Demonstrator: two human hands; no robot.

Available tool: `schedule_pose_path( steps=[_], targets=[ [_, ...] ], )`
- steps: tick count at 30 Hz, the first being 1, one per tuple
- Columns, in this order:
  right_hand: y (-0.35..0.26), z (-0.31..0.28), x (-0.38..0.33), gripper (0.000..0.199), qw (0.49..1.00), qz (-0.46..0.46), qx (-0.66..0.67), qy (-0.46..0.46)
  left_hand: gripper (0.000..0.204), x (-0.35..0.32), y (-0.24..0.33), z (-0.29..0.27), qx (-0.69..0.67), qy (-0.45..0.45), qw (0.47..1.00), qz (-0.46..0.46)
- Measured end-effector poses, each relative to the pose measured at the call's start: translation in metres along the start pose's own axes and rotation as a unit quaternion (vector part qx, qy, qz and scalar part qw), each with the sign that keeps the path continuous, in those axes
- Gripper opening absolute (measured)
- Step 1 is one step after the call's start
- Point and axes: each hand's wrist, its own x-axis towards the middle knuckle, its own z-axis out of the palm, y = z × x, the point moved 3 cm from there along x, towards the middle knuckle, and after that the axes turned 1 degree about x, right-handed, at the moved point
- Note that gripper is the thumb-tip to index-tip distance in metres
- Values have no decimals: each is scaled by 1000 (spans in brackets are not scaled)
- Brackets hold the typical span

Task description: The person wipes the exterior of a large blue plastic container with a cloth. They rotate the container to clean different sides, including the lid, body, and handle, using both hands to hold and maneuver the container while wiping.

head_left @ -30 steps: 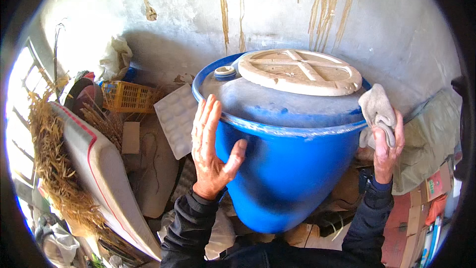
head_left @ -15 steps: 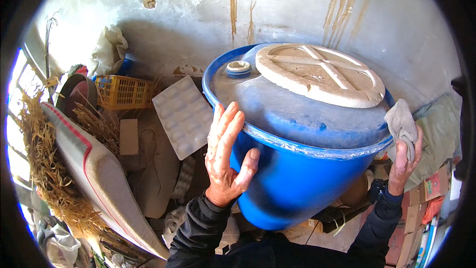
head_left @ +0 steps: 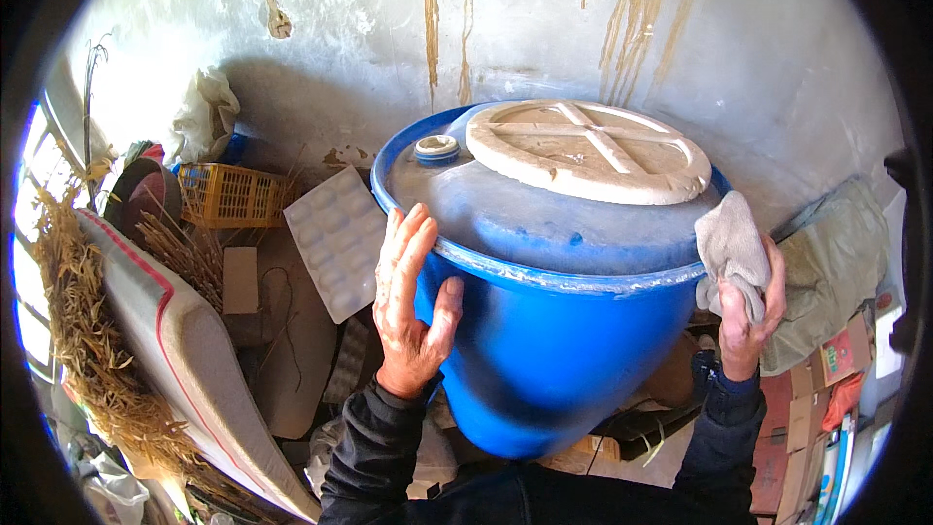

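Observation:
In front of me stands a large blue plastic barrel (head_left: pixel 544 350), its dusty top tilted toward me. A round off-white lid (head_left: pixel 593 151) with crossed ribs sits on that top, beside a small capped bung (head_left: pixel 436 149). My left hand (head_left: pixel 408 306) lies against the barrel's left rim, fingers stretched up along the edge and thumb apart. On the right side, my right hand (head_left: pixel 753 306) grips a crumpled grey cloth (head_left: pixel 731 248), which touches the rim. Part of the right fingers is hidden behind the cloth.
A stained wall (head_left: pixel 321 68) rises behind the barrel. To the left are a grey moulded tray (head_left: pixel 337 243), a yellow crate (head_left: pixel 233 196), dry stalks (head_left: pixel 97 340) and a long pale padded panel (head_left: pixel 199 360). Green sheeting (head_left: pixel 836 272) and cardboard boxes (head_left: pixel 807 403) lie to the right.
The barrel and both hands now appear further left in the view. My right hand has come inward with the cloth along the rim; the left keeps its place on the barrel's edge.

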Motion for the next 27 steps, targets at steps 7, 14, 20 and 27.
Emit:
schedule_pose_path(
  steps=[7, 14, 20, 27],
  targets=[
    [24, -9, 16, 59, 998, 63, 1, 31, 67, -2, 6, 0, 1, -17, 1000, 1],
    [-16, 23, -36, 67, 988, -149, 9, 52, 85, -43, 33, 8, -27, -39, 998, -41],
    [-75, 74, -66, 59, 963, -266, -36, -33, 72, -85, 81, 8, -108, -97, 989, -27],
    [-106, 97, -87, 59, 953, -293, 3, -71, 99, -100, 101, 43, -395, -141, 883, -210]
  ],
)
